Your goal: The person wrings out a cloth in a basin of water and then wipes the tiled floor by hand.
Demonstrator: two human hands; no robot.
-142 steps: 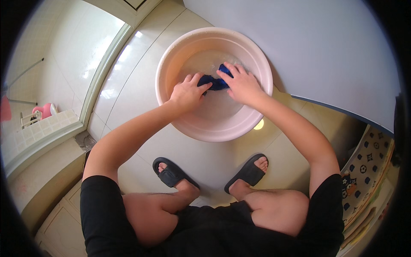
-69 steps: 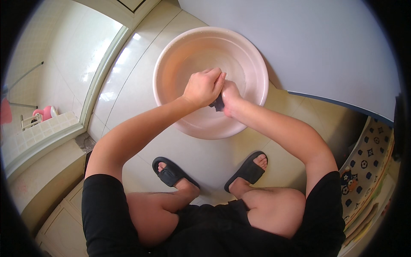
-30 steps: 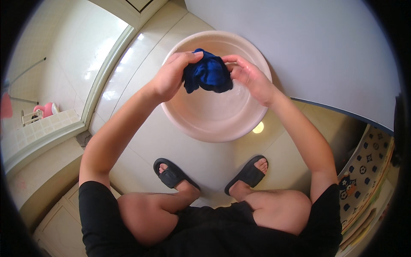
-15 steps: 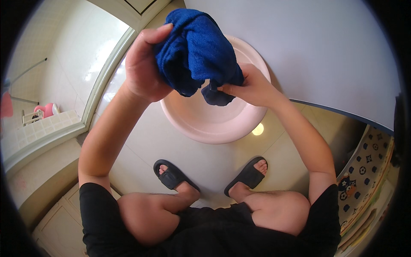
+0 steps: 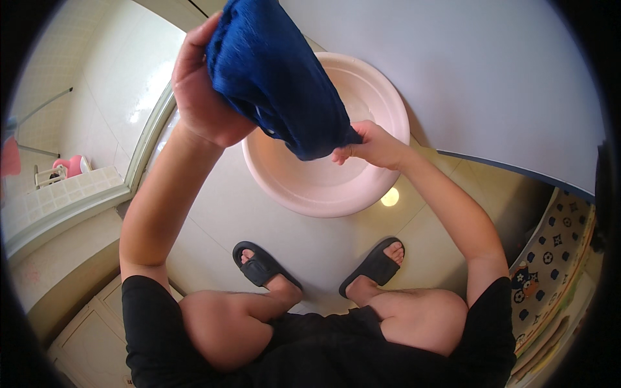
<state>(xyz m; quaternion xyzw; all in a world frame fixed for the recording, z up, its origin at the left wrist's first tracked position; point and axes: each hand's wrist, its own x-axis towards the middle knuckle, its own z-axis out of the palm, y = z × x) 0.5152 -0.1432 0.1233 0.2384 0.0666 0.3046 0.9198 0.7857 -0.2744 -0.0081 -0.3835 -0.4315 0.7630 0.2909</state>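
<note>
A dark blue plush cloth (image 5: 278, 84) is stretched between my hands above a pale pink basin (image 5: 323, 205). I cannot tell whether it is a towel or a garment. My left hand (image 5: 210, 94) grips its upper left side, with the thumb up along the edge and the other fingers hidden behind the fabric. At the cloth's lower right corner, my right hand (image 5: 375, 147) is closed in a pinch on a small gathered bit. The cloth covers part of the basin; its visible inside looks pale and smooth.
The basin stands on a tiled floor (image 5: 310, 240) between my feet in black slides (image 5: 262, 264) and a pale grey panel (image 5: 479, 71). A glass-framed partition (image 5: 152, 132) rises at left. A patterned fabric item (image 5: 550, 252) lies at right.
The cloth has moved up and left with my left hand and is drawn out longer. My right hand has dropped slightly, still holding its corner.
</note>
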